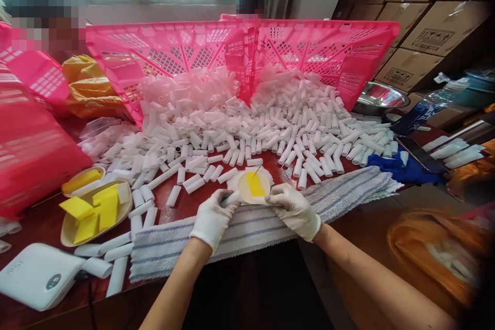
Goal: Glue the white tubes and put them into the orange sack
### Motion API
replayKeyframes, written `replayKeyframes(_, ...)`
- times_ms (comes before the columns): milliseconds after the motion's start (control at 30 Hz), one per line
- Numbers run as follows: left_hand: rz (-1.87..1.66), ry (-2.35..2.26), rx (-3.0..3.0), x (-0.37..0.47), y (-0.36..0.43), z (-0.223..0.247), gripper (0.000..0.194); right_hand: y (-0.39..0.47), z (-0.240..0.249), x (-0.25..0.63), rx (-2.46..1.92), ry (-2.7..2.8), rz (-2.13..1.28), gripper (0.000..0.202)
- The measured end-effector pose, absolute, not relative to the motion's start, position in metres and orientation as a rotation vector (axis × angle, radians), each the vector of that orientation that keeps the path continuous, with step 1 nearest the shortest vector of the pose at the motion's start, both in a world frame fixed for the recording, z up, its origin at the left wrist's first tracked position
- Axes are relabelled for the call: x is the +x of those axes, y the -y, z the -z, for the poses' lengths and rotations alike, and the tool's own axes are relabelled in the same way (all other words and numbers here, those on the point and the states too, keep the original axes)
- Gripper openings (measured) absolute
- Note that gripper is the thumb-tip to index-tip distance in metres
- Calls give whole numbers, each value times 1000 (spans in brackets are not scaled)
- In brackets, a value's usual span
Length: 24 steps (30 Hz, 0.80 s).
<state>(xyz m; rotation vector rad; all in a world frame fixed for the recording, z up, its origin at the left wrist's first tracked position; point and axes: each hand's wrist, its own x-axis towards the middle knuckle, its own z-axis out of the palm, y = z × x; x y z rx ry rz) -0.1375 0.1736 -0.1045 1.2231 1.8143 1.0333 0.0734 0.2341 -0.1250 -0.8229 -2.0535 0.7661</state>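
Observation:
My left hand [214, 216], in a white glove, is closed around a short white tube [231, 199] beside the left rim of a small pale dish [242, 193]. In the dish lies a yellow sponge-like piece [254, 183], with a thin needle-like rod standing over it. My right hand [296, 210], gloved too, pinches a white tube [260, 199] at the near side of the dish. Its fingertips are at the dish's right rim, and part of the tube is hidden by them. Beneath both hands lies a striped towel [232, 232].
Loose white tubes [270, 124] are heaped before pink baskets [166, 46]. On the left are a tray [65, 234] of yellow pieces and a white device [38, 276]. A bottle [429, 105], phone [421, 154] and blue cloth [394, 167] are right. Two people sit beyond.

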Motion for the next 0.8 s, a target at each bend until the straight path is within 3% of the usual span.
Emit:
replayKeyframes(133, -1093, -1565, 1215, -124, -166, 98, 32, -220, 110, 71, -1047, 1645, -1252, 32)
replayKeyframes(267, -1063, -1501, 1346, -118, -157, 85, 29, -216, 90, 77, -1114, 1695, -1409, 34)
replayKeyframes(367, -968, -1553, 1464, -113, -151, 78, 28, -212, 81, 82, -1125, 1960, -1200, 28)
replayKeyframes(567, -859, -1762, 1341, -69, -143, 87, 54, -190, 83, 73, -899, 2180, -135, 33)
replayKeyframes(800, -904, -1709, 1237, -32, -140, 96, 56, -173, 79, 86, -1089, 2069, 26, 33)
